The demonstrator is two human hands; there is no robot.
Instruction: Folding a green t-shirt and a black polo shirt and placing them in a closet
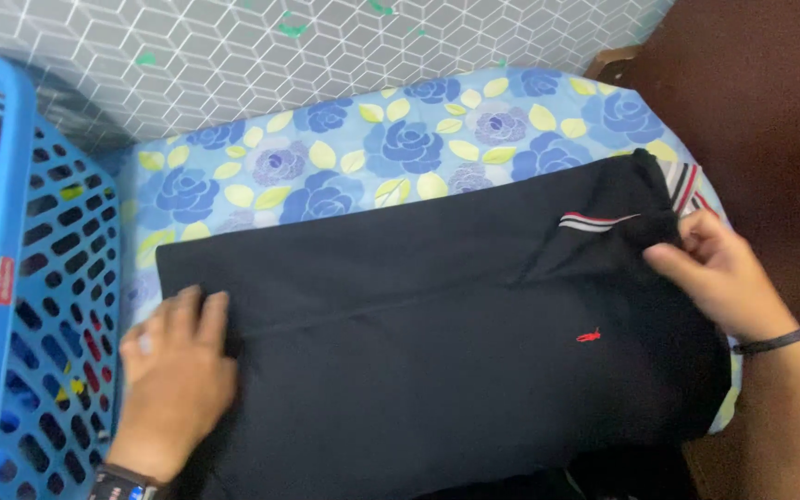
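A dark navy polo shirt (437,343) lies spread flat on a bed sheet (326,176) printed with blue roses and yellow-green leaves. Taking the shirt as the landmark: its long axis runs left to right across the view, tilted slightly so the right end sits higher. The collar end, with a striped trim, points right; the straight hem edge is at the left. A small red emblem sits on the shirt's right half.

The left hand (178,370) lies flat and open, palm down, on the shirt's left hem edge, fingers pressing the cloth; it wears a watch at the wrist. The right hand (719,273) is at the shirt's collar end, its fingers pinched on the dark fabric just below the striped trim, with a dark band on that wrist. The two hands are well apart, one at each end of the shirt.

Above the shirt's far edge a band of bare sheet runs up to a wall (326,56) with a grey geometric pattern. Left of the shirt, just beside the left hand, stands a blue plastic laundry basket (39,306) with slotted sides, seemingly holding dark clothes. Right of the shirt the sheet ends, and a dark brown surface (761,102) follows. The shirt's near edge runs out of view at the bottom.
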